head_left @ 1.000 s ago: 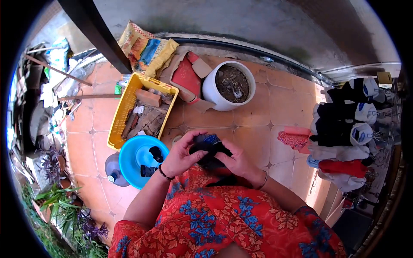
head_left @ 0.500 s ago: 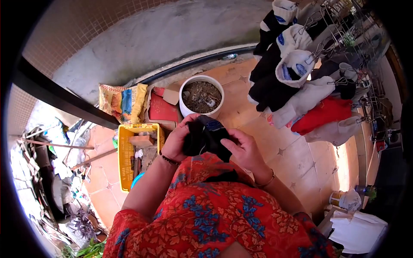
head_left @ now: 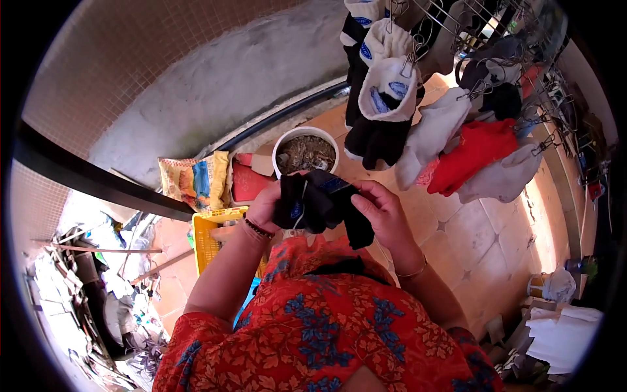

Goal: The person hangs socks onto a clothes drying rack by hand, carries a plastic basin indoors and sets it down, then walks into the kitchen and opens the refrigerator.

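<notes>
Black socks (head_left: 320,206) with blue logo patches are stretched between my two hands in front of my chest. My left hand (head_left: 264,208) grips their left end, its fingertips hidden behind the dark cloth. On the other side, my right hand (head_left: 381,212) pinches the edge between thumb and fingers. To the right, white-topped black socks (head_left: 390,98), a red sock (head_left: 471,157) and pale grey socks (head_left: 434,134) hang from a wire clip rack (head_left: 480,39), apart from my hands.
A white pot of soil (head_left: 305,151) stands on the tiled floor beyond my hands. Left of it are a printed yellow bag (head_left: 194,181) and a yellow plastic crate (head_left: 208,247). Scrap (head_left: 85,281) is piled at far left. White cloth (head_left: 563,336) lies at lower right.
The view has shifted, so the hanging socks appear further left. The black socks are spread wider, showing a second logo patch. Both hands keep their hold.
</notes>
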A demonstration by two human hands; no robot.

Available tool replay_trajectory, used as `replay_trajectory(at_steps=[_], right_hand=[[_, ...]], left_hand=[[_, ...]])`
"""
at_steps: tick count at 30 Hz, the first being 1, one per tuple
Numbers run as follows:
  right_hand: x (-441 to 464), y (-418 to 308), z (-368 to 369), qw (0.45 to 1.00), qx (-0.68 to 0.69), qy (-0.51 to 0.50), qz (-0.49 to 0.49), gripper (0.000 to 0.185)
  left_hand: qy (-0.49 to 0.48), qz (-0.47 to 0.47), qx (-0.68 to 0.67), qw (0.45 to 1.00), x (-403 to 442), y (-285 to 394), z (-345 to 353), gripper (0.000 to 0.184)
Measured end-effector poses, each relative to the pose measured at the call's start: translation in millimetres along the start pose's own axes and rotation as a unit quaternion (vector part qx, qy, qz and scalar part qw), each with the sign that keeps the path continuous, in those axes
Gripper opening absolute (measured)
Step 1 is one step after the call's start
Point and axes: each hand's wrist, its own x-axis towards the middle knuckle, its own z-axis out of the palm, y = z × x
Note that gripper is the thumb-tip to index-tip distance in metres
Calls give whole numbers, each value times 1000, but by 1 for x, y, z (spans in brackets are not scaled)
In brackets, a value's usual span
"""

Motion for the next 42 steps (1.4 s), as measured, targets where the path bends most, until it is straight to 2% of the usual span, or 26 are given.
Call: replay_trajectory(at_steps=[1, 2, 5, 8, 10, 12, 14, 16, 17, 18, 21, 23, 24, 25, 26, 28, 30, 31, 32, 33, 35, 36, 38, 40, 42], right_hand=[[2, -2, 0, 1000, -22, 12, -14, 13], [5, -3, 0, 999, -22, 19, -19, 13], [15, -5, 4, 995, -54, 30, -80, 12], [25, -7, 18, 993, -66, 34, -97, 13], [35, -7, 30, 983, -121, 31, -132, 17], [46, -14, 42, 982, -140, 25, -122, 23], [60, -19, 55, 960, -215, 34, -173, 29], [66, -33, 69, 961, -227, 31, -153, 33], [71, -36, 75, 945, -255, 33, -200, 34], [77, -38, 80, 926, -282, 33, -247, 36], [92, -41, 94, 901, -339, -13, -268, 36], [103, -36, 92, 906, -353, -49, -228, 35], [106, -33, 90, 907, -367, -78, -193, 33], [108, -33, 88, 914, -370, -88, -139, 24], [109, -34, 88, 913, -372, -98, -138, 24], [110, -35, 90, 949, -301, -98, -13, 19], [112, -28, 95, 954, -283, -99, -18, 17], [112, -21, 96, 956, -270, -106, -35, 18], [111, -17, 99, 959, -256, -111, -53, 20], [108, -16, 104, 958, -257, -117, -50, 20], [102, -19, 113, 905, -402, -90, -111, 21], [104, -16, 112, 903, -403, -97, -110, 21], [108, -6, 109, 896, -424, -95, -87, 20], [112, -8, 108, 912, -391, -103, -67, 18], [116, -12, 105, 925, -363, -94, -57, 16]], left_hand=[[-17, 4, 60, 998, 2, 7, -2, 35], [-23, -1, 64, 998, 4, 15, -3, 35], [-78, 111, 257, 957, 6, 41, -1, 29], [-126, 98, 261, 952, 8, 70, 6, 28], [-123, 90, 288, 946, 11, 85, 2, 28], [-116, 85, 275, 951, 15, 95, -3, 28], [-96, 74, 251, 960, 15, 100, 0, 28], [-98, 50, 223, 969, 17, 105, -2, 29], [-89, 38, 213, 972, 18, 108, -1, 28], [-90, 40, 211, 973, 20, 109, -3, 28], [-106, 89, 259, 956, 22, 111, -8, 29], [-103, 91, 349, 927, 18, 114, -8, 31], [-97, 96, 345, 929, 16, 117, -13, 31], [-92, 57, 382, 918, 13, 119, -18, 31], [-85, 19, 417, 905, 10, 121, -23, 32], [-56, 43, 430, 900, 2, 119, -19, 30], [-12, 63, 460, 886, -1, 115, -20, 29], [2, 125, 489, 863, 1, 109, -27, 27], [7, 128, 486, 865, 1, 105, -28, 27], [31, 160, 540, 826, -1, 101, -29, 27], [71, 225, 610, 756, -5, 94, -24, 25], [76, 227, 607, 757, -8, 92, -24, 25], [116, 244, 645, 715, -12, 88, -23, 24], [136, 227, 648, 714, -18, 88, -21, 24], [129, 213, 723, 644, -22, 91, -19, 23]])
